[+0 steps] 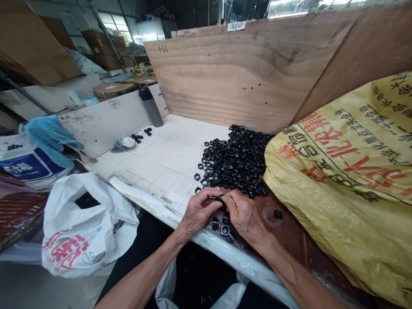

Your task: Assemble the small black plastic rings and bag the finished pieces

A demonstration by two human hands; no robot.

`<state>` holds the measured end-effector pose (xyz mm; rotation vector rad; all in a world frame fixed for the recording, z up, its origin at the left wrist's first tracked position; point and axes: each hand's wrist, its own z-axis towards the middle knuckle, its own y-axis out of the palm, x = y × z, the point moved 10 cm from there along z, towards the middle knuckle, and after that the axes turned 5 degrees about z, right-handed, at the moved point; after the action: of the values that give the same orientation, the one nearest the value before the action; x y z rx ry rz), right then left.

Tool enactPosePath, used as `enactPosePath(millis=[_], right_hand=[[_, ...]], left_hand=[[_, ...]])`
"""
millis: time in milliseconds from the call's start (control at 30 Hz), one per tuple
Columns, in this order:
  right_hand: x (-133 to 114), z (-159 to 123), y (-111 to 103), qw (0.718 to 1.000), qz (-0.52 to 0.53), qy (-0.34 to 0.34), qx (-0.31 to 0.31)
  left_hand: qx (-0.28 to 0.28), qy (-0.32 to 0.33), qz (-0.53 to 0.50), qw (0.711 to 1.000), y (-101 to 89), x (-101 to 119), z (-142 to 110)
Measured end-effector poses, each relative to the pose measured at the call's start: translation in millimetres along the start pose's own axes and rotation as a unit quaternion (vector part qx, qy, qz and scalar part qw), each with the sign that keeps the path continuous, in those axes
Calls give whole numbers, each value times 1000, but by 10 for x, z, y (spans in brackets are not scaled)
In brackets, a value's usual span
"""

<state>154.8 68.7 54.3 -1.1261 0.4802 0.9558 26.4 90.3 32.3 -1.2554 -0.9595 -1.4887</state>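
Both hands meet over the near edge of the table, in front of a heap of black plastic fittings [238,156]. My left hand [201,210] is closed, thumb and fingers pinching a small black plastic part [220,198]. My right hand [241,212] pinches the same part from the other side, its fingers hiding most of it. Just below the hands lie several loose black fittings [225,230], one turned with its ribbed grey opening up. To the right of my right hand, a black cap [277,214] rests by a clear round disc [269,216].
A large yellow woven sack [341,180] borders the heap on the right. A wooden board [238,77] stands along the back. A grey bottle [151,107] and a small plastic bag [124,143] sit at the far left. White plastic bags [90,223] hang by the table's left edge.
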Motion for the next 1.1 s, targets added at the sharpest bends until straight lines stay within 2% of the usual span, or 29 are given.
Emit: enactPosePath(millis=[167, 300, 400, 567, 700, 800, 867, 1000, 1100], right_hand=[[47, -8, -47, 999, 38, 27, 28], [-96, 19, -76, 998, 52, -19, 1], [-154, 36, -80, 998, 42, -49, -14], [-44, 28, -13, 999, -19, -34, -27], [15, 16, -44, 1000, -21, 5, -17], [-57, 15, -65, 999, 27, -12, -22], [-64, 15, -73, 999, 24, -16, -27], [63, 16, -96, 999, 7, 32, -26], [-42, 20, -65, 998, 39, -23, -37]], left_hand=[[-5, -43, -41, 998, 24, -110, -9], [-7, -88, -86, 992, 25, -203, -18], [-4, -79, -92, 993, 17, -166, -10], [-1, -31, -42, 999, 8, -46, 6], [-16, -66, -63, 996, 35, -127, -8], [-18, -101, -108, 989, 45, -191, -31], [-26, -105, -115, 987, 62, -186, -39], [-34, -94, -108, 989, 69, -151, -31], [-20, -91, -115, 989, 36, -160, -16]])
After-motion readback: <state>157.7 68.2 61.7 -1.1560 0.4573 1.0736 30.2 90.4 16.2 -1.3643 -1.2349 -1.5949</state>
